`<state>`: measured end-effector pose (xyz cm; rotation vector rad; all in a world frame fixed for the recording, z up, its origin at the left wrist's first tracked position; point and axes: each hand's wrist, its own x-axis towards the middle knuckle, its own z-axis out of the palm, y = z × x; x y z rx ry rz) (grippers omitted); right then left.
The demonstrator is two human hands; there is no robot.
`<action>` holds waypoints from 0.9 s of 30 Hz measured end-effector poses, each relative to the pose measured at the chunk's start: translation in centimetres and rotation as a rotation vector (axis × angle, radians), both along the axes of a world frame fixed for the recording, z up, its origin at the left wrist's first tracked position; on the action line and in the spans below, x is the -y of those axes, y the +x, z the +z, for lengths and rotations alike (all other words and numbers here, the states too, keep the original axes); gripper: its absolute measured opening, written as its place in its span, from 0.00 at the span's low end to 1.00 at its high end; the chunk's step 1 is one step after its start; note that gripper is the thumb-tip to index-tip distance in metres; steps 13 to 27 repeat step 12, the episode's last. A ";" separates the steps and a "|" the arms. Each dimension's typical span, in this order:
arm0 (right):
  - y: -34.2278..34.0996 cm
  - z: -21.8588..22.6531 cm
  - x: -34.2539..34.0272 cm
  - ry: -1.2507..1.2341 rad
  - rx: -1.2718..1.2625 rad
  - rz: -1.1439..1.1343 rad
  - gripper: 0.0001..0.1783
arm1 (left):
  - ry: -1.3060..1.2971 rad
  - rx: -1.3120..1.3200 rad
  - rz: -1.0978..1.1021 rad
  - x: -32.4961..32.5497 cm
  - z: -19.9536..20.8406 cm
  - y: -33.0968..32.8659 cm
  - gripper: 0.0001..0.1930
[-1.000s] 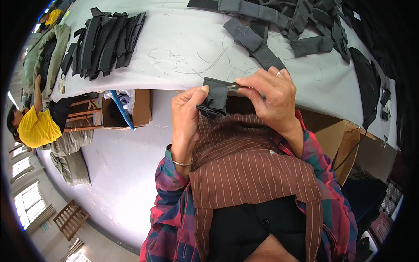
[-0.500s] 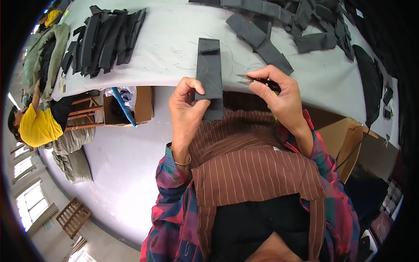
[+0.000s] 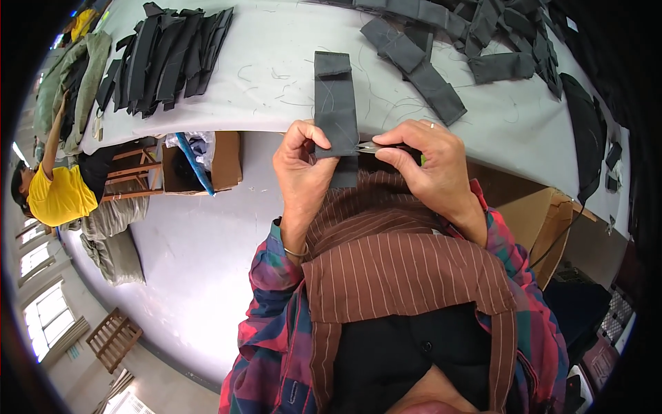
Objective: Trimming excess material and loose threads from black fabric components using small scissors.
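A dark grey fabric strip (image 3: 336, 103) hangs over the near table edge, its far end on the white tabletop. My left hand (image 3: 303, 162) pinches the strip's left side between thumb and fingers. Closed around a pair of thread snips (image 3: 368, 148) is my right hand (image 3: 427, 162); their pointed metal tips touch the strip's right edge, near the left thumb. Most of the snips is hidden in the palm. Loose thread ends (image 3: 376, 114) lie close by on the table.
A row of dark strips (image 3: 172, 58) lies at the far left of the table (image 3: 269, 76). More strips (image 3: 427, 76) are heaped at the far right. Cardboard boxes (image 3: 227, 162) stand below the edge. A person in a yellow top (image 3: 62, 196) is at the left.
My right hand has moved left, bringing the snips' tips from open space to the strip's right edge. My left hand still holds the strip, shifted slightly right.
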<state>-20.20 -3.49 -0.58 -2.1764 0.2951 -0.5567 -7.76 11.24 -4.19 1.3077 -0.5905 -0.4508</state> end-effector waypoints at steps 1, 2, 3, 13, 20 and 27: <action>0.0 0.2 -0.1 -0.022 -0.015 -0.009 0.08 | -0.001 0.004 0.004 0.0 0.0 0.0 0.13; 0.1 0.4 -0.1 -0.045 -0.029 -0.018 0.08 | -0.001 0.008 0.008 0.0 0.0 0.0 0.13; 0.1 0.3 -0.1 -0.045 -0.029 -0.018 0.08 | -0.002 0.008 0.008 0.0 0.0 0.0 0.13; 0.0 -0.4 0.1 -0.064 -0.014 0.023 0.08 | -0.065 -0.086 0.007 0.1 -0.3 -0.4 0.13; 0.0 -0.4 0.1 -0.064 -0.014 0.023 0.08 | -0.065 -0.086 0.007 0.1 -0.3 -0.4 0.13; 0.0 -0.4 0.1 -0.064 -0.014 0.023 0.08 | -0.065 -0.086 0.007 0.1 -0.3 -0.4 0.13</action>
